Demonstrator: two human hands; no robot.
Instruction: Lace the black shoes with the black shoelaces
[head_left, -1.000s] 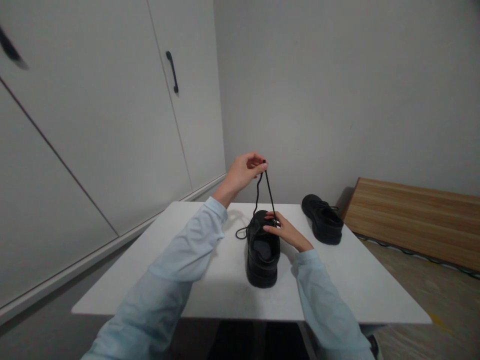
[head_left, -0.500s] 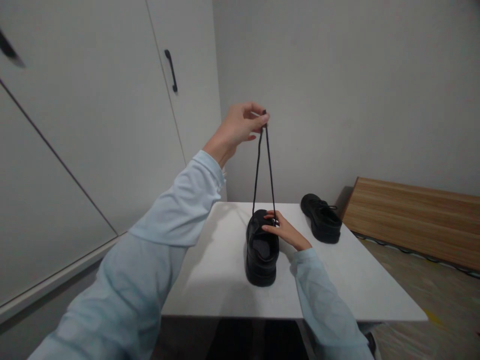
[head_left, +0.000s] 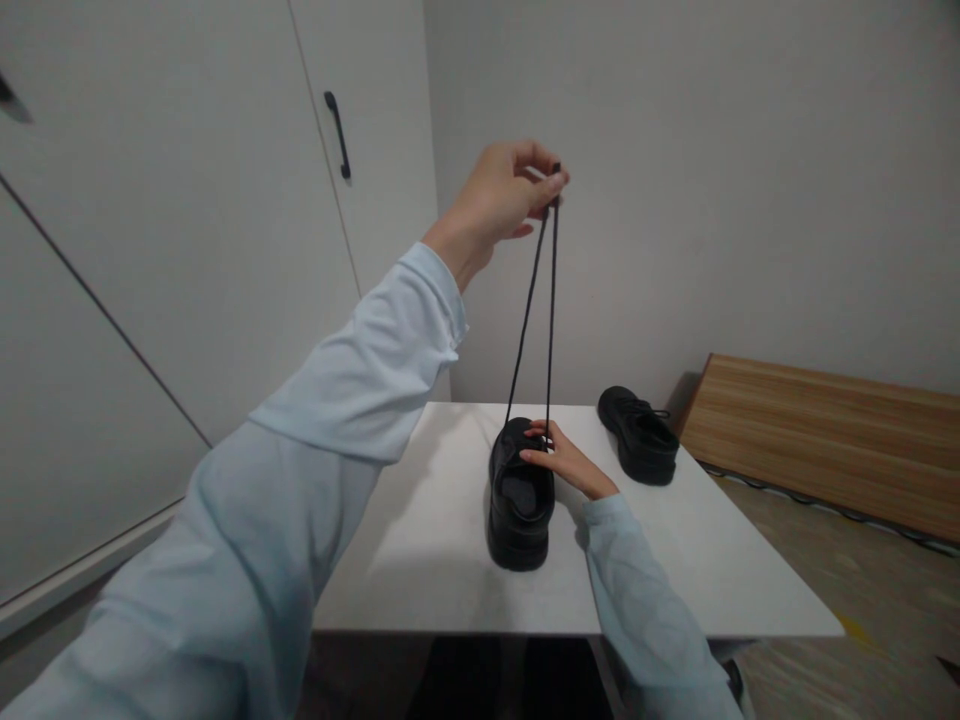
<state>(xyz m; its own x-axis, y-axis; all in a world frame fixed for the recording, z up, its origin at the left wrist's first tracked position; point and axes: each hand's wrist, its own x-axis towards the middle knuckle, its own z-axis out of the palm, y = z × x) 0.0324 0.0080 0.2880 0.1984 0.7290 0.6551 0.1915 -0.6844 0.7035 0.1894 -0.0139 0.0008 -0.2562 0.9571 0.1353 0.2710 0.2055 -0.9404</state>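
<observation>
My left hand (head_left: 517, 195) is raised high above the table, thumb and fingers pinched on a black shoelace (head_left: 551, 310). Two strands of the lace run taut from the pinch down to a black shoe (head_left: 519, 535), which stands with its heel towards me. My right hand (head_left: 566, 460) grips the right side of this shoe near the lacing, thumb over the opening and fingers across the upper. The eyelets beneath those fingers are partly hidden.
The shoe stands on a white table (head_left: 420, 580). Another black shoe (head_left: 641, 440), laced, is at the table's right back edge. A wood-grain board (head_left: 825, 440) leans by the wall. White cabinet doors (head_left: 187, 200) with a black handle (head_left: 337, 135) are on the left.
My left hand has risen and shifted a little to the right, drawing the lace strands longer. My right hand stays on the shoe, which has not moved on the table.
</observation>
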